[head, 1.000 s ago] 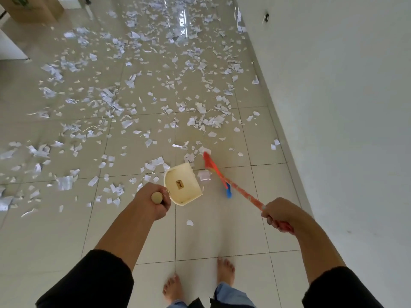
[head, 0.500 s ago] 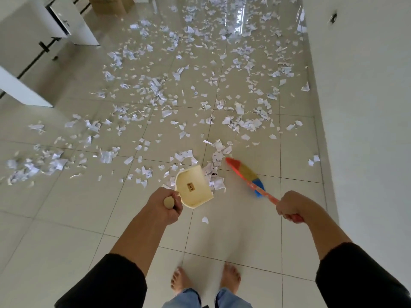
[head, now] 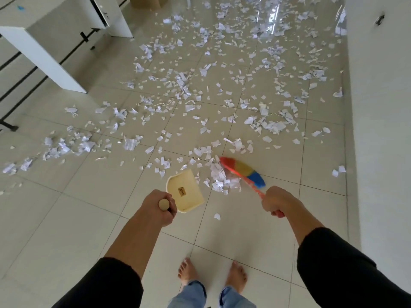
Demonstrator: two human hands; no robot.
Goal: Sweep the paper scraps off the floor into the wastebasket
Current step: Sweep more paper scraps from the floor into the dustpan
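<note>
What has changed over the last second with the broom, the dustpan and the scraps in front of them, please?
The broom has swept toward the dustpan, gathering loose scraps into a pile of scraps between its bristles and the pan's open edge. Nothing was picked up or let go. The left hand still grips the dustpan handle, the right hand still grips the broom handle, and the pan looks empty.

The dustpan (head: 186, 191) sits on the floor (head: 66, 218) ahead of the person's feet (head: 212, 273), with the broom (head: 243, 172) to its right. A small heap of scraps (head: 219, 180) lies between them; more scraps spread far ahead. A desk (head: 44, 30) stands far left, a wall (head: 382, 130) right.
</note>
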